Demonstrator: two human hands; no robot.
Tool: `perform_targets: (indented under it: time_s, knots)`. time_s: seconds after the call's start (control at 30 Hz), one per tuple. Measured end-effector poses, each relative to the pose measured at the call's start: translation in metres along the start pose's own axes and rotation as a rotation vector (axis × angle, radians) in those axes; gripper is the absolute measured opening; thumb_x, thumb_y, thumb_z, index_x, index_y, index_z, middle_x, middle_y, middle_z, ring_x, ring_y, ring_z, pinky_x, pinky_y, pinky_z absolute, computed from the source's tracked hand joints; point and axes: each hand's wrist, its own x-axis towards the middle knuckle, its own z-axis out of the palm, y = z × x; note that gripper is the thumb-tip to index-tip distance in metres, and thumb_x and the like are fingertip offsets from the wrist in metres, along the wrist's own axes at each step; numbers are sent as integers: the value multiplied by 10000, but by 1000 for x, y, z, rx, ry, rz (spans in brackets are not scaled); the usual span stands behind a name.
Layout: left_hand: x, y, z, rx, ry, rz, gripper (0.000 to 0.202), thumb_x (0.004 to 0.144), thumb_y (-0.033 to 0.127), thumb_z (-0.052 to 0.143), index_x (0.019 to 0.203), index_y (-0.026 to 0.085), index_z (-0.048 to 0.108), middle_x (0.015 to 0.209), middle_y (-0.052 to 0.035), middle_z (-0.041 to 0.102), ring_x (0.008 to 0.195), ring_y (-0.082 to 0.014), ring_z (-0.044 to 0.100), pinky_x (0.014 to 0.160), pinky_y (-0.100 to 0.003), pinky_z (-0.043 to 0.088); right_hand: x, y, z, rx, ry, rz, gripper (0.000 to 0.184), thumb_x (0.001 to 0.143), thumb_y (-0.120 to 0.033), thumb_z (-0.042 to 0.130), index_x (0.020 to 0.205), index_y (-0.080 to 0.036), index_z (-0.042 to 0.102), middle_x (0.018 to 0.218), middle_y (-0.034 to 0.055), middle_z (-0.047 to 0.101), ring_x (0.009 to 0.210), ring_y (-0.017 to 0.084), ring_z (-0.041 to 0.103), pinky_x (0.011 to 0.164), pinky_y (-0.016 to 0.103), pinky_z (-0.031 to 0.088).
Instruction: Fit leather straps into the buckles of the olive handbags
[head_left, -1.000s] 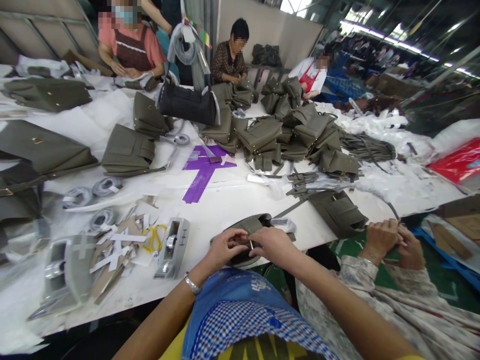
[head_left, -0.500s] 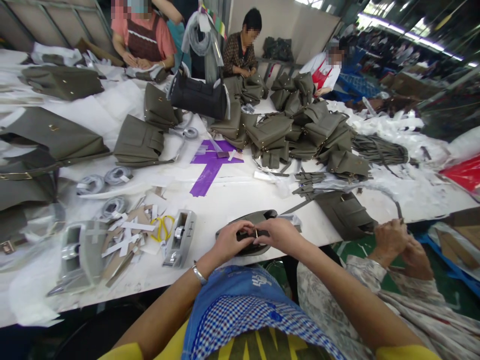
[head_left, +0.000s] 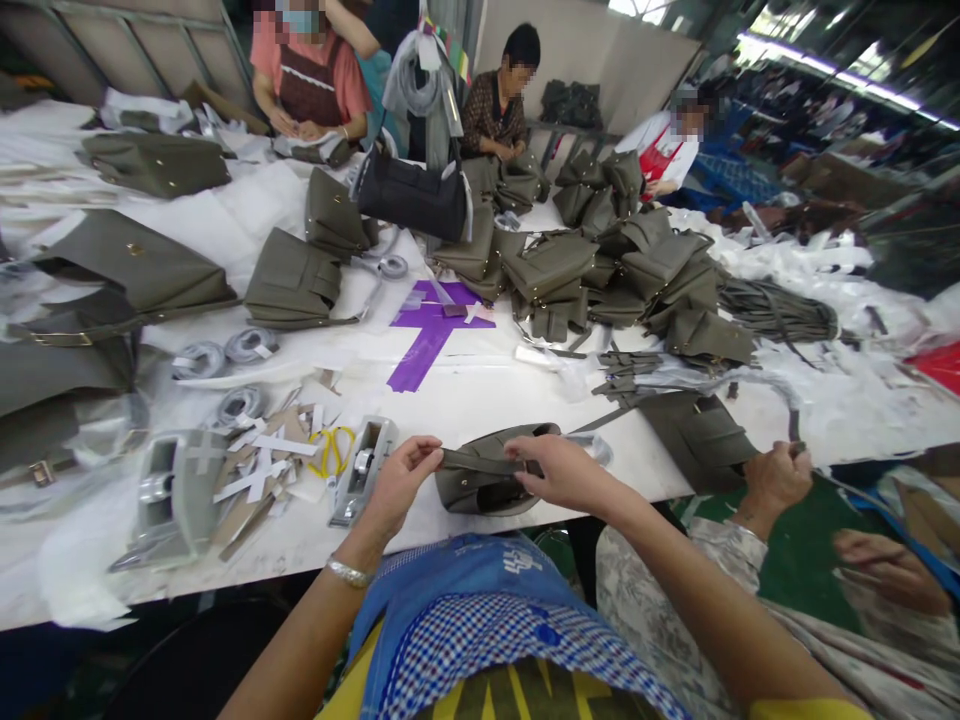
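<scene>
An olive-grey handbag (head_left: 461, 492) lies on the table right in front of me, its dark opening facing me. A flat strap (head_left: 480, 464) of the same colour stretches across the bag. My left hand (head_left: 396, 487), closed in a pinch, holds the strap's left end just off the bag's left side. My right hand (head_left: 559, 472) is bent over the bag's right side, its thumb and fingers closed around the strap near the opening. Whatever lies beneath its fingertips is hidden.
Left of me are a tape dispenser (head_left: 364, 475), yellow scissors (head_left: 331, 452), paper scraps and a larger dispenser (head_left: 169, 495). Purple tape (head_left: 420, 350) marks the table. A heap of bags (head_left: 547, 265) lies beyond. At right, a co-worker's hand (head_left: 776, 480) is beside another bag (head_left: 694, 440).
My left hand has moved left, away from my right hand, drawing the strap out straight across the bag. The co-worker's hands at right have come apart. The view has shifted slightly.
</scene>
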Motion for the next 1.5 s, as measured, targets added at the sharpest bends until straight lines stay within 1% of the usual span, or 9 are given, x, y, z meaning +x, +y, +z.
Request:
perform_targets:
  time_s: [0.1,0.3,0.53,0.7,0.9,1.03,1.17,1.37,1.5]
  knots:
    - [1,16,21,-190,-31,9,240,760,319,709,930,169,629,849,0,603,770,-109,588,743,-246,507,9,-7,-5,139,-65,-82,426,861,-372,581,1267,-250,536,948,31,710,862,204,639,775,295,442]
    - [4,21,35,-222,-52,97,239,805,348,654,966,177,604,923,-19,636,825,-126,616,787,-279,529,24,-9,3,371,-3,-118,257,865,-324,575,1073,-192,649,1061,63,666,1001,214,587,886,320,429]
    - [1,-8,57,576,-273,358,464,720,379,750,1149,246,635,1136,-57,689,1038,-259,622,929,-386,467,23,-3,5,988,80,38,335,874,-484,517,848,-160,601,794,19,625,692,124,553,654,244,453]
    - [3,-14,66,871,-309,493,288,794,367,682,1072,288,687,1008,-31,723,933,-241,643,837,-359,472,22,5,10,1147,166,56,324,852,-490,565,817,-169,582,679,-21,546,604,95,487,590,228,417]
    - [4,-16,43,755,-153,431,277,730,350,746,1000,292,725,986,-45,707,984,-243,598,883,-375,460,19,21,18,1125,145,134,375,799,-529,611,775,-155,599,591,-38,506,529,88,435,535,227,352]
    - [1,-22,37,503,-144,289,249,756,274,710,1004,255,715,1023,-41,703,984,-214,619,916,-347,472,16,26,20,1050,120,137,388,830,-535,566,756,-155,580,562,-41,486,518,88,413,521,226,321]
    - [-3,-24,32,509,-102,315,238,773,268,686,1009,245,701,1047,-46,701,1013,-221,614,945,-378,465,15,29,19,937,122,164,405,820,-555,552,707,-166,546,535,-54,459,500,85,394,514,223,318]
    - [-1,-29,22,470,-229,313,341,721,308,738,1045,219,680,1040,-40,716,968,-209,652,920,-352,503,16,17,21,729,62,157,373,845,-527,518,844,-172,631,539,-48,507,495,98,439,500,216,335]
    - [1,-36,27,461,-191,291,329,672,305,780,977,203,712,994,-40,735,945,-213,666,897,-329,513,17,2,30,441,20,119,362,864,-458,510,696,-168,645,528,-19,562,515,112,480,503,224,318]
